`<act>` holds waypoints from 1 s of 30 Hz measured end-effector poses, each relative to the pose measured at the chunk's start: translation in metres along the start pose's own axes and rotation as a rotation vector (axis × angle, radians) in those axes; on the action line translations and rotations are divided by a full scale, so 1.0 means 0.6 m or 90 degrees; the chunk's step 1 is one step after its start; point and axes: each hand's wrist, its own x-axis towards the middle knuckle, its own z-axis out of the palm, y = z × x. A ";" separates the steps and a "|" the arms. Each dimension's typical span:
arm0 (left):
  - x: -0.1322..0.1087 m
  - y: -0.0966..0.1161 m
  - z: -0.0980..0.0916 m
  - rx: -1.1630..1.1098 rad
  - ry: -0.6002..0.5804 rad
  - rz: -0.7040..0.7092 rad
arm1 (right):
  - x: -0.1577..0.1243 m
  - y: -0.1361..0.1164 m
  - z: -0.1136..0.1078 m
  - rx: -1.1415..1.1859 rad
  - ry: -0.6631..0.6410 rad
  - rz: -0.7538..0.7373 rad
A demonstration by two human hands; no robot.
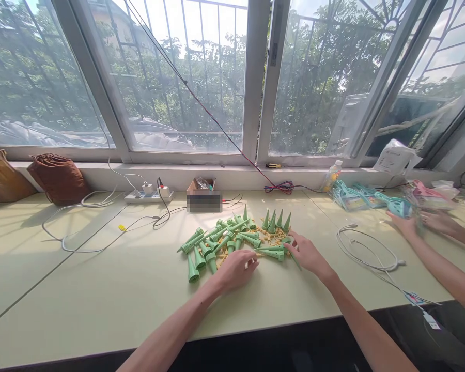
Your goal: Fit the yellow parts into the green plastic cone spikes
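Note:
A heap of green plastic watering spikes (194,268), hollow cones with slotted collars, lies on the table in front of me. Small yellow plastic pieces (271,237) are scattered among and beside them. Behind these, several green spikes (272,222) stand upright in a group. My right hand (306,253) is closed on a green spike (294,257), whose pointed end slants down toward me. At the near edge of the heap, my left hand (238,268) has its fingers curled together; whatever they hold is hidden or too small to make out.
A co-worker's hands (405,222) handle a light blue plastic item (397,205) at the right. A coiled white cable (368,253) lies between us. Along the window stand a power strip (149,195), a small box (204,200), a brown bag (58,178) and a bottle (331,176).

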 end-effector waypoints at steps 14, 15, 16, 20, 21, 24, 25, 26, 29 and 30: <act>-0.003 0.000 0.001 -0.014 -0.003 -0.057 | 0.012 -0.062 0.044 0.069 0.005 -0.070; -0.003 0.000 0.001 -0.012 -0.004 -0.058 | 0.013 -0.065 0.046 0.073 0.004 -0.077; -0.003 0.000 0.001 -0.011 -0.005 -0.059 | 0.015 -0.067 0.048 0.078 0.001 -0.084; -0.003 -0.002 0.002 -0.005 -0.009 -0.058 | 0.023 -0.074 0.055 0.094 -0.017 -0.105; -0.004 -0.003 0.003 -0.005 -0.009 -0.058 | 0.026 -0.075 0.056 0.098 -0.021 -0.110; -0.004 -0.005 0.005 -0.005 -0.004 -0.061 | 0.036 -0.080 0.061 0.097 -0.028 -0.128; -0.004 -0.005 0.005 -0.005 -0.001 -0.061 | 0.040 -0.082 0.062 0.092 -0.029 -0.133; -0.005 -0.005 0.005 -0.005 0.003 -0.060 | 0.044 -0.084 0.062 0.084 -0.027 -0.137; -0.006 -0.004 0.005 -0.002 0.009 -0.043 | 0.060 -0.092 0.061 0.055 -0.023 -0.150; -0.007 -0.003 0.004 0.001 0.008 -0.032 | 0.066 -0.096 0.060 0.044 -0.026 -0.156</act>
